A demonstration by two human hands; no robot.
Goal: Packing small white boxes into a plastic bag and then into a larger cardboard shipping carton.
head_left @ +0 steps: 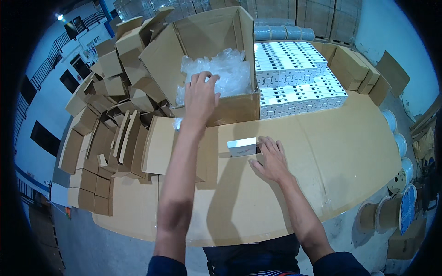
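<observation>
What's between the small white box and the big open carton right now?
Head view: only bare cardboard tabletop between the small white box and the open carton.

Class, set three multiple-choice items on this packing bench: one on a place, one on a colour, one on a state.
1. Where does the left hand reach?
A. into the open carton of clear plastic bags
B. onto the stacked white boxes
C. under the table

2. The small box by the right hand is
A. red
B. white
C. black

3. The carton's top flaps are
A. taped
B. folded shut
C. open

Answers: 1 A, fingers over the bags; 2 B, pale faces; 3 C, flaps upright.
</observation>
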